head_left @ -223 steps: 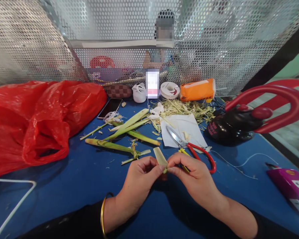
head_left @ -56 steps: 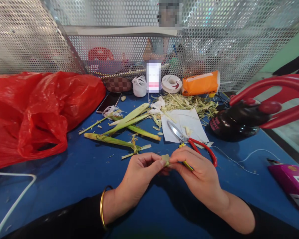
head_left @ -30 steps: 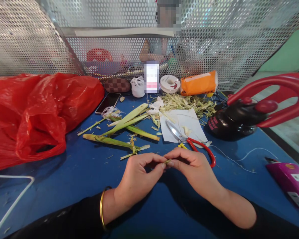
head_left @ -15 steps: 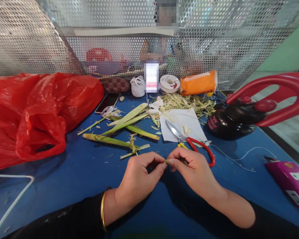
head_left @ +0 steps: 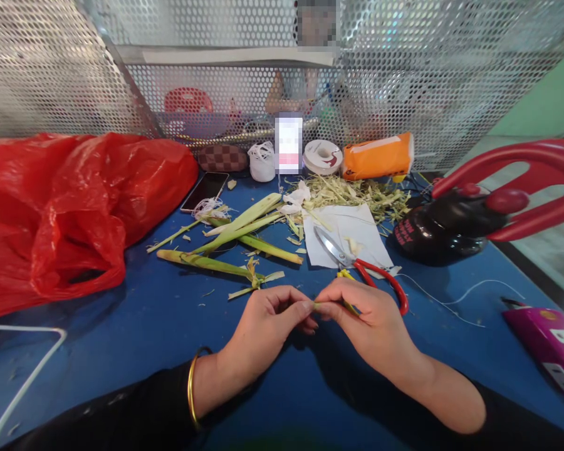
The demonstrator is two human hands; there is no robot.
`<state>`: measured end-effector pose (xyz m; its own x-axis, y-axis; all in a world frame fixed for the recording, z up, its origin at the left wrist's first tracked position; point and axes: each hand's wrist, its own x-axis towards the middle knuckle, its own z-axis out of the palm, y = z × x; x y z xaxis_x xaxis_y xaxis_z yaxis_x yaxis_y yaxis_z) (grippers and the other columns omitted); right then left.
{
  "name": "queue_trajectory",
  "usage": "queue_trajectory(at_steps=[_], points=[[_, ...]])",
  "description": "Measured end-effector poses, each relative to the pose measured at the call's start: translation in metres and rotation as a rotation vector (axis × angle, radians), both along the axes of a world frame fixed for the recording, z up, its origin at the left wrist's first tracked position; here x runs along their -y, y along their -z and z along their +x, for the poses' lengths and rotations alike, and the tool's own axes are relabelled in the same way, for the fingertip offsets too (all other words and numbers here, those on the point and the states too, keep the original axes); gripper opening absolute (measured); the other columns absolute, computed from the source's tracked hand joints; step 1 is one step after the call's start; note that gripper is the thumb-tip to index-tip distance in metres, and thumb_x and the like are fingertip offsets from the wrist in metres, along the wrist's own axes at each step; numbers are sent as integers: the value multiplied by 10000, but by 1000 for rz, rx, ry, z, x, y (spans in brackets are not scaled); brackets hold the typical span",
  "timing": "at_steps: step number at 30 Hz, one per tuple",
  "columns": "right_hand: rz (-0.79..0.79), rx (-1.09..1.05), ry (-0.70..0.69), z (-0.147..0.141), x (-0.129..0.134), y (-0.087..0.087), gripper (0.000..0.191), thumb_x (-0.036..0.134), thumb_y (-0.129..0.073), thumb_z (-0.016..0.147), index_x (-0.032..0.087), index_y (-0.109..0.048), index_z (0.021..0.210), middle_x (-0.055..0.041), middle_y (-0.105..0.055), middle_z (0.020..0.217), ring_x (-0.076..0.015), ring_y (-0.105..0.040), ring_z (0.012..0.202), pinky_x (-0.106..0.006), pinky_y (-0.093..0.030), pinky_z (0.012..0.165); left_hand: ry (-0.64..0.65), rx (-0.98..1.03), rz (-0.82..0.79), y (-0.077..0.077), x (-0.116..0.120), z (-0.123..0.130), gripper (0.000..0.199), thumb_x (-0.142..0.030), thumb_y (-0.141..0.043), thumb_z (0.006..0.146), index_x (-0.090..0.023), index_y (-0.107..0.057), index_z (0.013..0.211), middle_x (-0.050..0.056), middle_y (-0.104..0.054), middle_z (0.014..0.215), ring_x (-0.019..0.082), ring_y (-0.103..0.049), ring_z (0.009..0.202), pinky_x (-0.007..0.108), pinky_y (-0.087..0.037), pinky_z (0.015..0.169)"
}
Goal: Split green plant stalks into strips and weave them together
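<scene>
Over the blue table, my left hand [head_left: 267, 335] and my right hand [head_left: 373, 322] meet fingertip to fingertip. Both pinch a tiny green strip [head_left: 316, 305], mostly hidden by the fingers. Just beyond my right hand lie scissors with red handles [head_left: 364, 266], partly on a white paper sheet [head_left: 378, 241]. Something yellow shows under that hand's fingers. Green stalks and leaves [head_left: 216, 266] lie beyond my left hand, one knotted at its end. A heap of shredded plant fibre [head_left: 357, 191] sits behind the paper.
A red plastic bag [head_left: 84, 213] fills the left. Along the mesh panel stand a lit phone [head_left: 288, 144], a ribbon spool [head_left: 323, 156] and an orange packet [head_left: 378, 156]. At right are a black-and-red object [head_left: 446, 228] and a purple box [head_left: 548, 341]. Someone sits behind the mesh.
My left fingers have shifted their pinch, the thumb now lying over the strip and the other fingertips showing below. The whole view has moved slightly.
</scene>
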<state>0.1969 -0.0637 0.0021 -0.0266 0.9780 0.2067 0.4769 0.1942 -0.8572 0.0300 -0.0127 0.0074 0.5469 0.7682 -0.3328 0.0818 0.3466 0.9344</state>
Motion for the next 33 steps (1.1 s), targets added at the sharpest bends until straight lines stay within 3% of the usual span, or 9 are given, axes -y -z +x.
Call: queue_trajectory(at_steps=[9, 13, 19, 22, 33], points=[[-153, -165, 33, -1, -3, -3, 149, 196, -613, 851, 195, -671, 714, 16, -651, 661, -132, -608, 639, -245, -463, 621, 78, -145, 380, -1, 0, -3, 176, -238, -544, 853, -158, -651, 739, -3, -625, 661, 114, -559, 650, 217, -417, 617], [-235, -206, 30, -2, -4, -2, 106, 222, -612, 854, 200, -671, 768, 17, -664, 695, -138, -622, 674, -243, -476, 645, 68, -149, 310, -2, -3, -3, 206, -252, -533, 853, -160, -627, 693, -9, -599, 622, 111, -529, 617, 220, -398, 589], [-171, -100, 28, -2, -2, -2, 132, 189, -587, 859, 202, -644, 741, 17, -642, 693, -139, -600, 670, -248, -455, 629, 71, -64, 128, -1, 0, 0, 204, -275, -546, 837, -156, -594, 679, -6, -579, 612, 113, -542, 610, 226, -435, 612], [-149, -83, 32, -1, -1, -1, 147, 192, -580, 861, 198, -634, 725, 16, -628, 677, -140, -589, 659, -253, -446, 623, 92, -54, 145, 3, 1, 1, 204, -309, -525, 864, -159, -588, 740, -9, -575, 654, 118, -560, 632, 234, -456, 625], [-312, -238, -39, -2, -5, -5, 94, 247, -626, 814, 194, -644, 738, 16, -644, 678, -142, -618, 645, -254, -482, 633, 117, -357, 704, 3, 4, -4, 228, -257, -460, 915, -187, -559, 722, -21, -562, 633, 123, -519, 616, 240, -378, 597]])
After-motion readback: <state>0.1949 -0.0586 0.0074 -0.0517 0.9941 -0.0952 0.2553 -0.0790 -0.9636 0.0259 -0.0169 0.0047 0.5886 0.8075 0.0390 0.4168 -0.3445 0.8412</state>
